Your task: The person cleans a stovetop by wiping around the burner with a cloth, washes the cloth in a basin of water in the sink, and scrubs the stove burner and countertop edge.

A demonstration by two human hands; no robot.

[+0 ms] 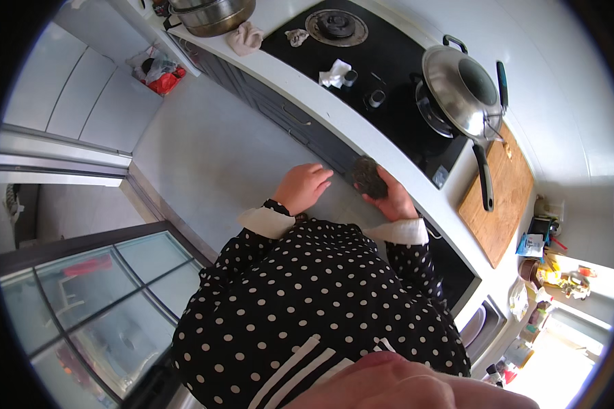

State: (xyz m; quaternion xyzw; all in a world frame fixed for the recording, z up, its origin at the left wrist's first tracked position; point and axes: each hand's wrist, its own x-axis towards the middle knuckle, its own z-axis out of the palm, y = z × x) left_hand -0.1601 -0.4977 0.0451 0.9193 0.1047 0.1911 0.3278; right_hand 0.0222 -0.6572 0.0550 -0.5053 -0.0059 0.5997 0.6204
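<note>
My right hand (396, 199) grips a dark, round scouring pad (369, 177), which looks like steel wool, just in front of the white countertop edge (332, 113). To its left, my left hand (302, 189) hovers over the floor with fingers loosely bent and nothing visible in it. Beyond the counter edge lies the black gas cooktop (396, 122). Its near burner is bare, with a dark grimy ring (336, 27). On the glass, a crumpled white tissue (334, 74) touches one control knob (350, 78); a second knob (376, 98) is close by.
A lidded steel wok (460, 92) covers the other burner, its long handle (483, 179) reaching over a wooden cutting board (501, 204). A steamer pot (212, 18) and beige cloth (245, 38) stand at the counter's far left. Below are grey drawers (276, 110); a glazed door (107, 307) stands behind left.
</note>
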